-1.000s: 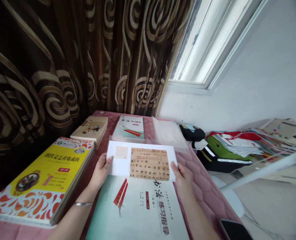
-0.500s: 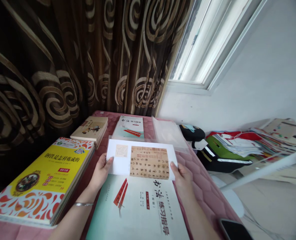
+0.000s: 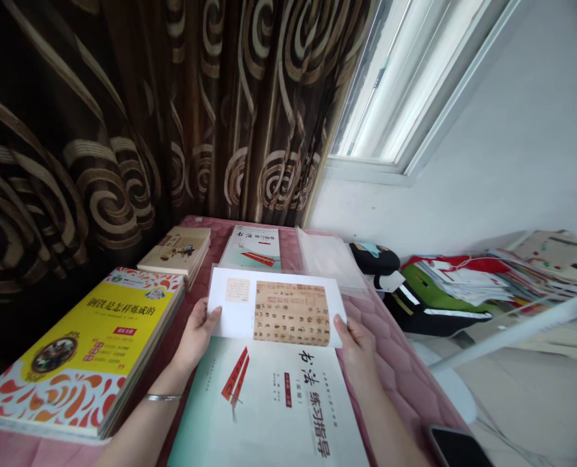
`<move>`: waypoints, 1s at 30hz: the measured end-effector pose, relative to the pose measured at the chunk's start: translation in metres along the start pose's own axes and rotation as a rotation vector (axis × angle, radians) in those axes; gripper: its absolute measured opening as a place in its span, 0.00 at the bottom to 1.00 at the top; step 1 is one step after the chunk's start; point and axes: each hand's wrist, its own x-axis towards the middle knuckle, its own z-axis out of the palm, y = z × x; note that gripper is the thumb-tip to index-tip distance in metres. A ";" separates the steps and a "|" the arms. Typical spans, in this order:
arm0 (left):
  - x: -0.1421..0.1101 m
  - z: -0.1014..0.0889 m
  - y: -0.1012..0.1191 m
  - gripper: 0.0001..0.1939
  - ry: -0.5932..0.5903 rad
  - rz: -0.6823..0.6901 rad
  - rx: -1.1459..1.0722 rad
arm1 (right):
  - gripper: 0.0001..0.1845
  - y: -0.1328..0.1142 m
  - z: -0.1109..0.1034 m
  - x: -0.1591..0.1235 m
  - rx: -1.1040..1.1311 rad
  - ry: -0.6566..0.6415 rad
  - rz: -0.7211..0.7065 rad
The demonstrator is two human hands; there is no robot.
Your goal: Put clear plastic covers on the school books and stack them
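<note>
A white sheet printed with a tan panel of calligraphy is held flat between both hands. My left hand pinches its left edge, thumb on top. At the sheet's right lower corner my right hand grips it the same way. The sheet hovers over the top of a pale green and white calligraphy workbook lying on the pink quilted table. A clear plastic sleeve lies just beyond the sheet.
A yellow and orange book tops a stack at the left. Farther back lie a beige book and a second green workbook. A dark phone sits at the table's right edge. Brown patterned curtain behind; bags and papers at right.
The sheet has slid slightly away from me, uncovering a little more of the workbook's title. Both hands keep the same grip.
</note>
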 end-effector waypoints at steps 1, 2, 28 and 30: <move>0.000 0.000 0.000 0.20 0.001 -0.005 -0.002 | 0.16 0.001 0.000 0.000 0.027 0.005 0.008; 0.000 0.000 0.001 0.20 0.000 -0.008 -0.003 | 0.15 0.002 0.000 0.000 0.057 0.011 0.014; 0.001 -0.001 -0.004 0.19 -0.015 -0.001 0.008 | 0.20 -0.001 0.001 0.001 -0.038 0.015 -0.022; 0.001 0.000 -0.005 0.20 -0.003 -0.012 0.008 | 0.19 -0.001 0.001 0.000 -0.004 0.015 -0.023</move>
